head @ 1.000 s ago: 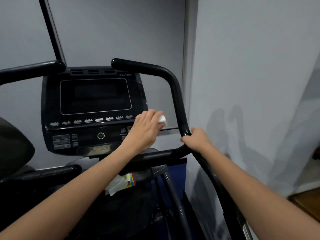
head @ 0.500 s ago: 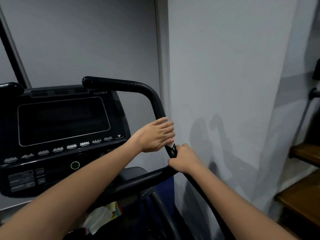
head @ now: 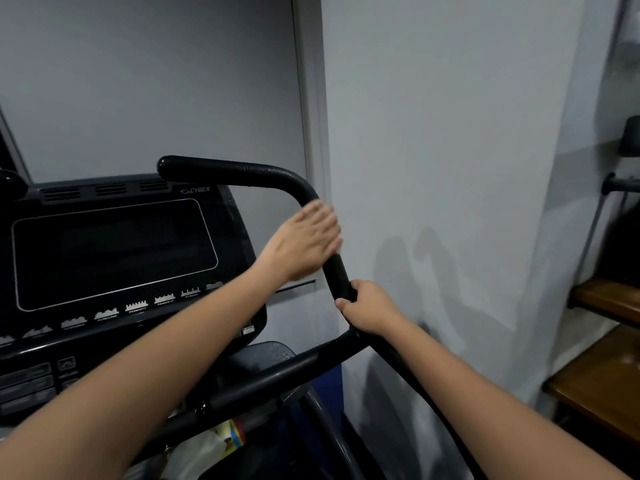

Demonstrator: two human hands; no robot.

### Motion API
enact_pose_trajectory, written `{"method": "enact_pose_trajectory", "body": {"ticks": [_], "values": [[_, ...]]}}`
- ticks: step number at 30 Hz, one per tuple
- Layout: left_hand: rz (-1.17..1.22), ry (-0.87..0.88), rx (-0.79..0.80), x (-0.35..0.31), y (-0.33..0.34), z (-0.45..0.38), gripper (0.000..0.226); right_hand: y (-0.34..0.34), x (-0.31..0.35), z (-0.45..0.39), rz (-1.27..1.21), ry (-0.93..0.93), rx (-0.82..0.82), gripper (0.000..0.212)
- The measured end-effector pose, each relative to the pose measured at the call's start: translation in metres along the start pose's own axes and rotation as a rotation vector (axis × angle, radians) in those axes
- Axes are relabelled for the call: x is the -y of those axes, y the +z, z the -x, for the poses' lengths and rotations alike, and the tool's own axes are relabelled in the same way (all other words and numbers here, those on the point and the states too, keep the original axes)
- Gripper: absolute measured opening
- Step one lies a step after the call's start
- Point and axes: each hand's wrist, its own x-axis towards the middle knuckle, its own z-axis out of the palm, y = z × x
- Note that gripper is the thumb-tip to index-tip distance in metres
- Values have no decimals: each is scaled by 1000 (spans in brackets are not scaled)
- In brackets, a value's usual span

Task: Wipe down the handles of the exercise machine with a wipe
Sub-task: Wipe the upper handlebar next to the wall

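The machine's black right handle (head: 242, 174) runs from a horizontal top bar down through a bend into a slanted upright. My left hand (head: 304, 244) lies over the upright just below the bend, blurred, with its fingers wrapped across the bar. The wipe is hidden under that hand. My right hand (head: 370, 310) grips the same bar lower down, fingers curled round it near the joint with the lower side bar (head: 277, 375).
The black console (head: 114, 251) with its dark screen fills the left. A pack of wipes (head: 221, 441) sits in the tray below it. A grey wall (head: 433, 133) stands close behind the handle. Wooden steps (head: 602, 375) are at the right edge.
My left hand came off the console with the white wipe, went to the handle's upright and slid up toward the bend. The view turned right. My right hand kept its grip.
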Motion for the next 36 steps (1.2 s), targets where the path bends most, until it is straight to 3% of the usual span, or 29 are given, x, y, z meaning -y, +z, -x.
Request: {"method": "enact_pose_trajectory", "body": {"ticks": [3, 6, 12, 18, 22, 25, 30, 36], "values": [[14, 148, 47, -21, 10, 22, 51, 1, 1, 3, 45, 18, -5, 20], [-72, 231, 70, 0, 6, 19, 56, 2, 4, 3, 86, 30, -10, 26], [-174, -24, 12, 86, -25, -28, 53, 6, 7, -5, 132, 25, -42, 25], [-165, -209, 58, 58, -23, -26, 53, 8, 21, -22, 44, -54, -135, 31], [-164, -82, -16, 60, -16, -13, 42, 11, 37, -32, -20, -91, -221, 47], [-259, -52, 35, 88, -28, -8, 31, 8, 53, -42, -79, -122, -261, 47], [-189, -167, 22, 154, -51, 32, 58, -7, 58, -50, -135, -118, -107, 42], [-156, -223, 116, 193, -67, 70, 50, -13, 49, -41, -162, -137, 9, 46]]}}
